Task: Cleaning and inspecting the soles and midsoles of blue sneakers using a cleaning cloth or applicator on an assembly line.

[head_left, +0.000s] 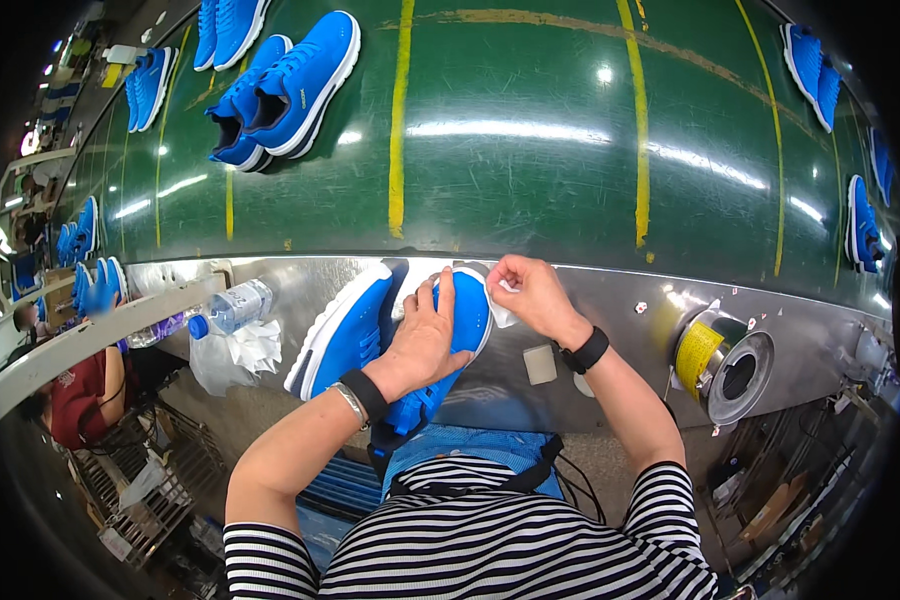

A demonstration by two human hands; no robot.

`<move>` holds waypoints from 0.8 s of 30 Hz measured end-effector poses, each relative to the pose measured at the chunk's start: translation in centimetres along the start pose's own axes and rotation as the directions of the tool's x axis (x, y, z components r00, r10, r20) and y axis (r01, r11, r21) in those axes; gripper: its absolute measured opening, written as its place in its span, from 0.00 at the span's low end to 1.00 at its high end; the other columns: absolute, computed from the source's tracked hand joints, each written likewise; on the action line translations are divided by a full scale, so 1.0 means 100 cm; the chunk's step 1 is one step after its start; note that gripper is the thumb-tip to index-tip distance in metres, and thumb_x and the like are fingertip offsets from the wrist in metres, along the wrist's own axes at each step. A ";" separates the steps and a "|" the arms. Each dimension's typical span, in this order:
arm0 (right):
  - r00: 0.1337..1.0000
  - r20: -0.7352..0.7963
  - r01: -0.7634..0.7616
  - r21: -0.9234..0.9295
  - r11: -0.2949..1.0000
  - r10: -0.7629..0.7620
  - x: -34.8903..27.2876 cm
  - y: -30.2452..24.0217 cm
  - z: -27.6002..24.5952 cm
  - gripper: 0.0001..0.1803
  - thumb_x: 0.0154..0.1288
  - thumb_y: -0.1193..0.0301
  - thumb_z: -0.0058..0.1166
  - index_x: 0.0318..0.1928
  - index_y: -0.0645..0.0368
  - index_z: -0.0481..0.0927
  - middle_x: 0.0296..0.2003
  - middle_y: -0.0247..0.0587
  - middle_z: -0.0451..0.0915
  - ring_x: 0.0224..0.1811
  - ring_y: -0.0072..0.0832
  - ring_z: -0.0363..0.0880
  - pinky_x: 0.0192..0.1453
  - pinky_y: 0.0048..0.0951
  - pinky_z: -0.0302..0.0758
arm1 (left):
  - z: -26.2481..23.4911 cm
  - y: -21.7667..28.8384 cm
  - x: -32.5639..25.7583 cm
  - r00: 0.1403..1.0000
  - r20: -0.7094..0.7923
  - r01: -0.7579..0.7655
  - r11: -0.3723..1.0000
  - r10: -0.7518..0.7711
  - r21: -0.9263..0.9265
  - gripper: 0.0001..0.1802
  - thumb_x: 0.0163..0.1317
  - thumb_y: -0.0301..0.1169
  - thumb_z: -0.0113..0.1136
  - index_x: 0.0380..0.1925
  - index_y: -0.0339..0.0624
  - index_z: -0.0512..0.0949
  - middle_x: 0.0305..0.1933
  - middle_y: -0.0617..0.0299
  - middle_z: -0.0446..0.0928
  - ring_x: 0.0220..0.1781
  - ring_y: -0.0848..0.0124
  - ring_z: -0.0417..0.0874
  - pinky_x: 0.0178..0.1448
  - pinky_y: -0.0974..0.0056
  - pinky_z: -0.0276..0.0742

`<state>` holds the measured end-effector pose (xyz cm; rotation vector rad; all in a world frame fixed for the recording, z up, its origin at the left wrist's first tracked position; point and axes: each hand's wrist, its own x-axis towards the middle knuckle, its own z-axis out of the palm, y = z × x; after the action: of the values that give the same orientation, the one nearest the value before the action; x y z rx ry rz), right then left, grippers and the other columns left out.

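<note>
Two blue sneakers with white soles lie on the metal bench in front of me. My left hand (425, 345) holds the right-hand sneaker (473, 318) from above, its fingers over the upper and its thumb on the near side. My right hand (535, 295) pinches a small white piece of cloth or tissue (501, 318) against the edge of that sneaker's toe. The left-hand sneaker (342, 342) lies beside it, partly behind my left wrist. Something white (417, 280) shows between the two toes; I cannot make out what it is.
A green conveyor belt (515, 190) with yellow lines runs beyond the metal bench (610, 300), carrying several blue sneakers (300, 85). Left are a water bottle (235, 306) and crumpled white tissue (257, 345). Right are a pale block (540, 365) and a metal can (720, 362). Someone in red (78, 400) sits left.
</note>
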<state>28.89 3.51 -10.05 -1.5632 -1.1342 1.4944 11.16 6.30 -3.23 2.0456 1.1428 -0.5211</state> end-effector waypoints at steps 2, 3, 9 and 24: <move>1.000 -0.023 0.017 -0.076 0.997 -0.019 -0.002 0.004 0.003 0.06 0.55 0.72 0.57 0.30 0.63 0.79 0.23 0.32 0.78 0.26 0.18 0.71 0.33 0.23 0.70 | 0.001 0.000 0.000 1.000 0.006 0.002 1.000 -0.002 0.000 0.59 0.42 0.37 0.70 0.63 0.26 0.37 0.58 0.31 0.51 0.58 0.35 0.57 0.64 0.47 0.57; 0.998 -0.064 -0.010 0.133 0.991 0.019 0.001 0.007 0.008 0.06 0.54 0.72 0.57 0.29 0.63 0.78 0.22 0.33 0.77 0.25 0.19 0.71 0.32 0.23 0.70 | 0.002 0.000 0.000 1.000 0.001 -0.003 1.000 0.003 0.001 0.59 0.42 0.37 0.70 0.63 0.26 0.37 0.58 0.31 0.51 0.58 0.35 0.57 0.64 0.47 0.57; 1.000 -0.010 -0.016 0.103 0.995 0.017 0.005 -0.001 0.001 0.06 0.52 0.72 0.58 0.28 0.63 0.78 0.23 0.34 0.78 0.25 0.19 0.71 0.32 0.23 0.70 | 0.002 0.002 -0.001 1.000 -0.004 -0.009 1.000 0.009 0.018 0.59 0.42 0.37 0.69 0.63 0.26 0.37 0.58 0.32 0.51 0.59 0.36 0.57 0.64 0.47 0.58; 0.948 -0.285 0.161 0.040 0.986 -0.143 -0.029 -0.002 0.025 0.09 0.56 0.71 0.57 0.39 0.57 0.79 0.34 0.36 0.77 0.35 0.28 0.75 0.41 0.25 0.71 | 0.001 0.001 -0.002 0.987 -0.072 -0.138 0.989 0.142 0.055 0.58 0.41 0.37 0.70 0.62 0.24 0.39 0.58 0.30 0.52 0.57 0.37 0.58 0.63 0.49 0.58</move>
<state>26.47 0.74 -8.96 -1.5500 -1.0074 1.1526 11.16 6.05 -3.16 2.1860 1.0290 -0.4095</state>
